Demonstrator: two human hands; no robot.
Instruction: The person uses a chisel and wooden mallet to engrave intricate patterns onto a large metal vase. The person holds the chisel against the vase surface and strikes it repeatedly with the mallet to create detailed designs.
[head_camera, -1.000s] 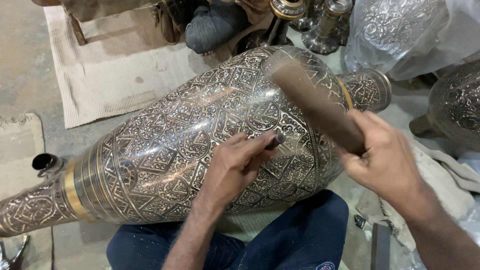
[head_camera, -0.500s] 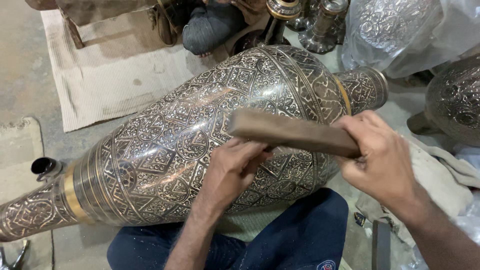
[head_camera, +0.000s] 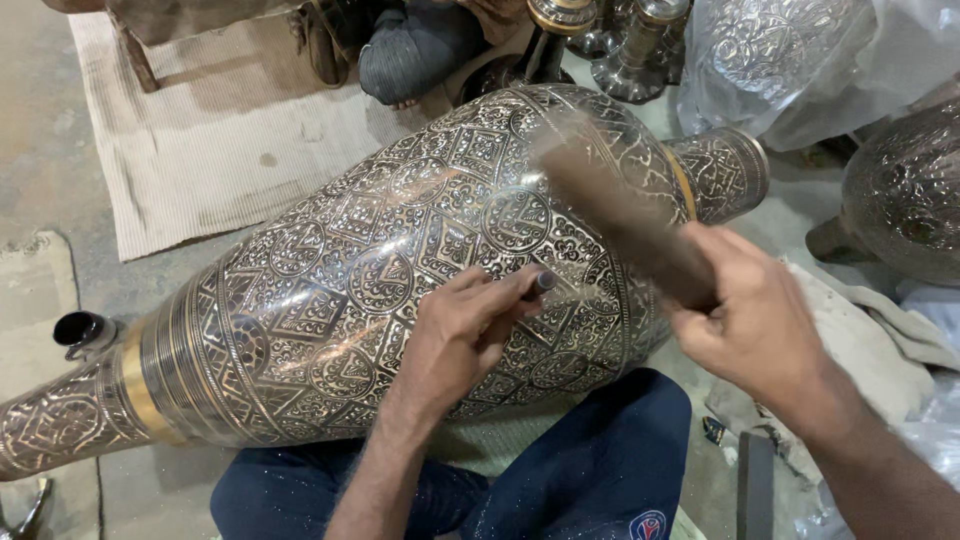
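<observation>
Gripping a punch (head_camera: 540, 283), left hand (head_camera: 465, 335) presses its tip on the vase (head_camera: 330, 300) | right hand (head_camera: 750, 325) clenches a blurred wooden mallet (head_camera: 620, 215) raised above the punch | vase lies sideways across the lap, neck right | mat (head_camera: 215, 150) behind

A large engraved metal vase (head_camera: 400, 270) lies on its side across the lap, neck to the left, covered in geometric patterns. A thin punch (head_camera: 540, 283) stands against its belly. A blurred wooden mallet (head_camera: 620, 215) is raised above.
</observation>
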